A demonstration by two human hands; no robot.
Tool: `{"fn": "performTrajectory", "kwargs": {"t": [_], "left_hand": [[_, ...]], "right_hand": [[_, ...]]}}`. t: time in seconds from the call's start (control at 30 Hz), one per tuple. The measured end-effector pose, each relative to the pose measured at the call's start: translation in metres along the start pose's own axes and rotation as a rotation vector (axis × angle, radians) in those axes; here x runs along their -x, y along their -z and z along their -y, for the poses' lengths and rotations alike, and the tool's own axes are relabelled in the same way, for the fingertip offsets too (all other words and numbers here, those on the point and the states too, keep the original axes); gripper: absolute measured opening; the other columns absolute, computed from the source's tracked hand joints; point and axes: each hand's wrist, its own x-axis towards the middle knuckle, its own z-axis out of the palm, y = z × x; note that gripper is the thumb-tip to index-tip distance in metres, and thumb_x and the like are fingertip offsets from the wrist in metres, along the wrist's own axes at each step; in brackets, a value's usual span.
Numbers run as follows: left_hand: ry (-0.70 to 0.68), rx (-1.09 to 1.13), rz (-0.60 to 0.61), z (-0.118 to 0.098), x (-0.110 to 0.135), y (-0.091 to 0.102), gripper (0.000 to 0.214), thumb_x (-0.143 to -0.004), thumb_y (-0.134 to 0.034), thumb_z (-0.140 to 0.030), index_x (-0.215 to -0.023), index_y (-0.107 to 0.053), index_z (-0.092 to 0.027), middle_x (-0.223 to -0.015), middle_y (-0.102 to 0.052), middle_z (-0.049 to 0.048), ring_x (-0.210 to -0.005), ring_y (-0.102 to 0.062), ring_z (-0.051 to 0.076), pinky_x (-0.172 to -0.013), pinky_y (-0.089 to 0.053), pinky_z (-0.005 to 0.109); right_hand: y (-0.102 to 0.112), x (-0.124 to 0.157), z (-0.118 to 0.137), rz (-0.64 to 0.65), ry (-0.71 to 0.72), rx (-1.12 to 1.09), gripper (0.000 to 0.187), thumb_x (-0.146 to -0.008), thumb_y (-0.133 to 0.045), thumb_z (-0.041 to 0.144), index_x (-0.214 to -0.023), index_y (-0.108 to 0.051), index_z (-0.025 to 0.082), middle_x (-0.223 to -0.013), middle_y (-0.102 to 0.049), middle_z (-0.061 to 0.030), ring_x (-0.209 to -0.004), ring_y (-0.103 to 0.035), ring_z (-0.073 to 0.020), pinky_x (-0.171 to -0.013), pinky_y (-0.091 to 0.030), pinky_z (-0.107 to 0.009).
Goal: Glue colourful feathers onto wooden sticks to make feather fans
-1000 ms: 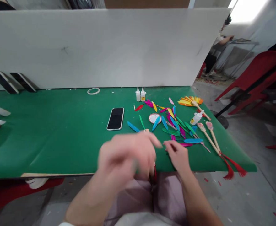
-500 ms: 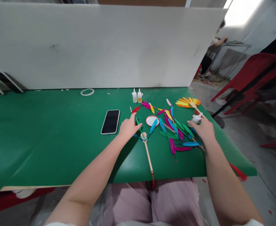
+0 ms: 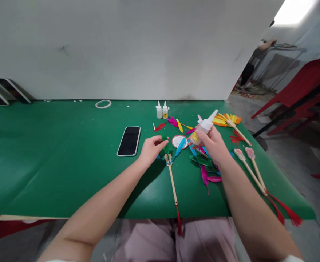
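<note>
My right hand (image 3: 213,145) is closed round a small white glue bottle (image 3: 203,126), held tilted above a heap of coloured feathers (image 3: 203,160). My left hand (image 3: 151,148) pinches a green feather (image 3: 165,142) just above the round head of a wooden stick (image 3: 172,180) that lies on the green table (image 3: 67,163). A red tassel hangs from the stick over the table's front edge. A round white disc (image 3: 179,141) lies between my two hands.
A black phone (image 3: 129,141) lies left of my left hand. Two small glue bottles (image 3: 162,110) and a white ring (image 3: 103,104) stand near the white back board. A finished feather fan (image 3: 228,120) and two tasselled sticks (image 3: 254,169) lie right. Red chairs (image 3: 299,91) stand beyond the table.
My right hand picked the glue bottle up from the right and brought it over the feathers. My left hand closed on the green feather by the stick's head.
</note>
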Motion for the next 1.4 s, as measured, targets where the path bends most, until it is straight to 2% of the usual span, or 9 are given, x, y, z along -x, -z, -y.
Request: {"fn": "performTrajectory", "kwargs": {"t": [0.13, 0.27, 0.37, 0.53, 0.7, 0.87, 1.1, 1.27, 1.4], "left_hand": [[-0.508, -0.261, -0.029, 0.004, 0.032, 0.0, 0.017, -0.082, -0.054, -0.027, -0.085, -0.066, -0.015, -0.079, -0.066, 0.0035, -0.068, -0.058, 0.011, -0.06, -0.045, 0.021], [-1.211, -0.454, 0.082, 0.02, 0.053, 0.0, 0.019, -0.082, -0.052, -0.015, -0.096, -0.064, -0.014, -0.09, -0.071, 0.0051, -0.069, -0.064, 0.011, -0.06, -0.049, 0.021], [-1.415, -0.536, 0.178, 0.024, 0.059, 0.004, 0.02, -0.083, -0.05, -0.014, -0.098, -0.063, -0.01, -0.097, -0.07, 0.0098, -0.064, -0.065, 0.011, -0.048, -0.046, 0.021], [-1.471, -0.515, 0.186, 0.017, 0.058, 0.009, 0.019, -0.085, -0.046, -0.013, -0.092, -0.063, -0.008, -0.096, -0.07, 0.0146, -0.075, -0.068, 0.016, -0.053, -0.051, 0.022], [-1.352, -0.584, 0.191, 0.023, 0.053, 0.005, 0.022, -0.086, -0.044, -0.014, -0.097, -0.062, -0.011, -0.097, -0.07, 0.0096, -0.078, -0.068, 0.015, -0.055, -0.053, 0.023], [-1.3, -0.599, 0.231, 0.024, 0.052, 0.004, 0.022, -0.085, -0.045, -0.015, -0.099, -0.062, -0.012, -0.097, -0.07, 0.0071, -0.076, -0.068, 0.014, -0.057, -0.053, 0.023], [-1.217, -0.588, 0.232, 0.035, 0.05, 0.001, 0.023, -0.084, -0.051, -0.018, -0.105, -0.06, -0.014, -0.102, -0.069, 0.0057, -0.08, -0.067, 0.014, -0.063, -0.055, 0.024], [-1.191, -0.581, 0.236, 0.033, 0.049, 0.0, 0.023, -0.084, -0.05, -0.015, -0.105, -0.06, -0.014, -0.1, -0.07, 0.006, -0.082, -0.067, 0.013, -0.065, -0.055, 0.022], [-1.177, -0.583, 0.245, 0.029, 0.049, 0.001, 0.022, -0.084, -0.051, -0.014, -0.104, -0.059, -0.014, -0.1, -0.07, 0.0062, -0.081, -0.068, 0.014, -0.065, -0.055, 0.022]], "right_hand": [[-0.008, -0.015, -0.011, 0.004, 0.058, 0.02, 0.036, -0.072, -0.059, 0.051, -0.089, -0.057, 0.02, -0.06, -0.049, 0.0045, -0.044, -0.046, -0.0075, -0.038, -0.042, -0.021], [0.003, -0.015, -0.023, 0.02, 0.001, -0.017, 0.038, -0.071, -0.062, 0.051, -0.092, -0.059, 0.02, -0.054, -0.046, 0.0059, -0.04, -0.041, -0.0068, -0.036, -0.042, -0.021], [0.007, -0.011, -0.023, -0.006, -0.029, -0.101, 0.033, -0.069, -0.067, 0.045, -0.09, -0.055, 0.023, -0.047, -0.042, 0.009, -0.035, -0.036, -0.006, -0.033, -0.036, -0.02], [-0.001, -0.006, -0.02, -0.01, -0.068, -0.157, 0.028, -0.064, -0.072, 0.038, -0.079, -0.059, 0.019, -0.054, -0.05, 0.0065, -0.035, -0.035, -0.0028, -0.032, -0.031, -0.018], [-0.009, -0.004, -0.023, -0.003, -0.085, -0.129, 0.027, -0.063, -0.073, 0.038, -0.078, -0.062, 0.018, -0.061, -0.055, 0.0044, -0.036, -0.038, -0.0027, -0.032, -0.029, -0.017], [-0.011, -0.004, -0.025, -0.046, -0.11, -0.175, 0.028, -0.064, -0.072, 0.041, -0.072, -0.059, 0.017, -0.051, -0.047, 0.0065, -0.035, -0.033, -0.0024, -0.031, -0.029, -0.017], [-0.016, -0.004, -0.029, 0.001, -0.16, -0.43, 0.032, -0.063, -0.073, 0.043, -0.071, -0.053, 0.019, -0.047, -0.042, 0.0085, -0.037, -0.032, -0.0038, -0.035, -0.035, -0.018], [-0.017, -0.004, -0.034, 0.054, -0.201, -0.629, 0.031, -0.062, -0.073, 0.044, -0.074, -0.057, 0.02, -0.046, -0.037, 0.0089, -0.04, -0.035, -0.0049, -0.037, -0.035, -0.017], [-0.016, -0.005, -0.034, 0.053, -0.207, -0.728, 0.035, -0.059, -0.075, 0.044, -0.081, -0.063, 0.02, -0.052, -0.041, 0.0069, -0.047, -0.039, -0.0056, -0.04, -0.036, -0.017]]}}
